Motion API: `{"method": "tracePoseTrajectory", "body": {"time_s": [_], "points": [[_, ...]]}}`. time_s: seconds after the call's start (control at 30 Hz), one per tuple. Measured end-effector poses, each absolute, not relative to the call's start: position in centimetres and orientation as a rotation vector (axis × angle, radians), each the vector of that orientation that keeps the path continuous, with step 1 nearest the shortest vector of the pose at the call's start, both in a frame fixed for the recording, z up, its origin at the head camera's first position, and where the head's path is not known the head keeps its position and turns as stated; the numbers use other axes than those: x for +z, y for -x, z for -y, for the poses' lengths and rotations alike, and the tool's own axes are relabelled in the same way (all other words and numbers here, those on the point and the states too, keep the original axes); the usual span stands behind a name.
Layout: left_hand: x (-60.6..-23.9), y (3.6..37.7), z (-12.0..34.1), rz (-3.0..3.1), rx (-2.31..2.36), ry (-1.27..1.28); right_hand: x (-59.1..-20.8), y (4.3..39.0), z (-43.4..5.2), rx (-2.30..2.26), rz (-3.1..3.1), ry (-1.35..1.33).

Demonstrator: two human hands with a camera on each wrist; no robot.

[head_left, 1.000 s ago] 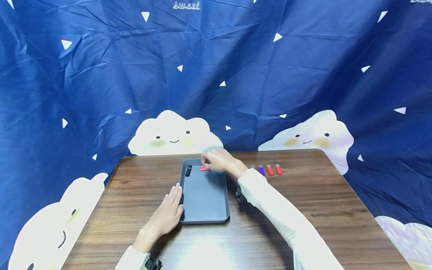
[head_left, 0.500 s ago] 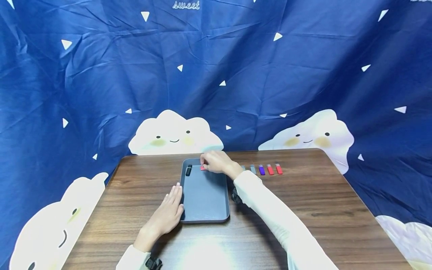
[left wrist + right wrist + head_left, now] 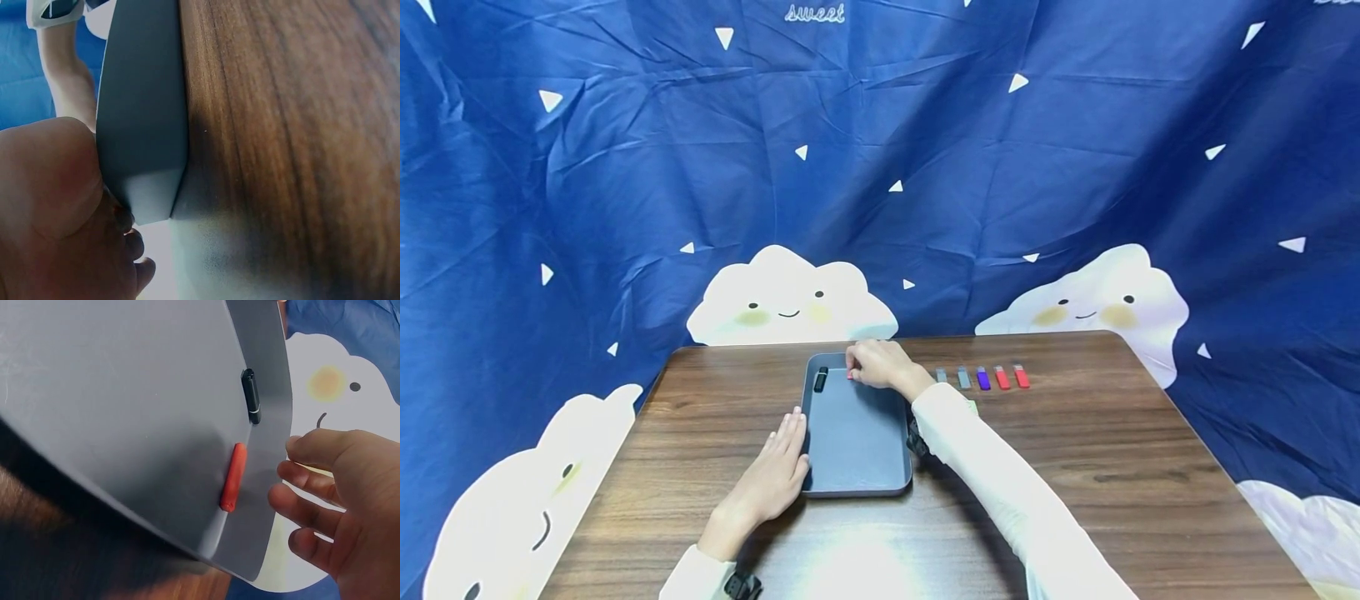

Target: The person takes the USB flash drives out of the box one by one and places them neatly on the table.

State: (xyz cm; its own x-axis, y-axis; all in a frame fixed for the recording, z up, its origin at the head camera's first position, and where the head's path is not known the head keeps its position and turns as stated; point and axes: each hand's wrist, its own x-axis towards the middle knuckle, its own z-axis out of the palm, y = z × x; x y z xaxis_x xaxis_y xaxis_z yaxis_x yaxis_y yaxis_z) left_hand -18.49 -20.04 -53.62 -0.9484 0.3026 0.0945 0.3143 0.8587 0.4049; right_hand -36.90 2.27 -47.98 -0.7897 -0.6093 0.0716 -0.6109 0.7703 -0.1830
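A dark grey tray (image 3: 857, 450) lies on the wooden table. At its far end lie a black stick (image 3: 820, 379) and a red stick (image 3: 851, 375). My right hand (image 3: 872, 364) hovers over the tray's far end, hiding most of the red stick. In the right wrist view the red stick (image 3: 233, 477) lies on the tray floor beside the black stick (image 3: 250, 395), and my right hand (image 3: 315, 490) is just off it, fingers loosely curled and holding nothing. My left hand (image 3: 778, 467) rests flat on the table against the tray's left edge (image 3: 144, 125).
Right of the tray stands a row of small sticks on the table: two grey (image 3: 963, 377), one purple (image 3: 982, 378), two red (image 3: 1011, 377). A blue cloth with clouds (image 3: 880, 167) hangs behind the table and around its sides.
My right hand carried the red stick slightly left and down to the tray's far end and let it go. The left hand has stayed put.
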Motion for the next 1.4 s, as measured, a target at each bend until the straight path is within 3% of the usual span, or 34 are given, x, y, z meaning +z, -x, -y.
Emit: {"method": "tracePoseTrajectory", "body": {"time_s": [0.37, 0.63, 1.4], "points": [[-55.4, 18.9, 20.5, 2.943, -0.611, 0.516, -49.1, 37.4, -2.5, 0.241, 3.021, -0.941], [-53.7, 18.5, 19.9, 3.039, -0.609, 0.475, -49.5, 37.7, -3.2, 0.198, 3.074, -0.901], [-53.8, 18.4, 19.9, 3.035, -0.59, 0.466, -50.2, 36.9, -2.3, 0.166, 3.08, -0.956]]}}
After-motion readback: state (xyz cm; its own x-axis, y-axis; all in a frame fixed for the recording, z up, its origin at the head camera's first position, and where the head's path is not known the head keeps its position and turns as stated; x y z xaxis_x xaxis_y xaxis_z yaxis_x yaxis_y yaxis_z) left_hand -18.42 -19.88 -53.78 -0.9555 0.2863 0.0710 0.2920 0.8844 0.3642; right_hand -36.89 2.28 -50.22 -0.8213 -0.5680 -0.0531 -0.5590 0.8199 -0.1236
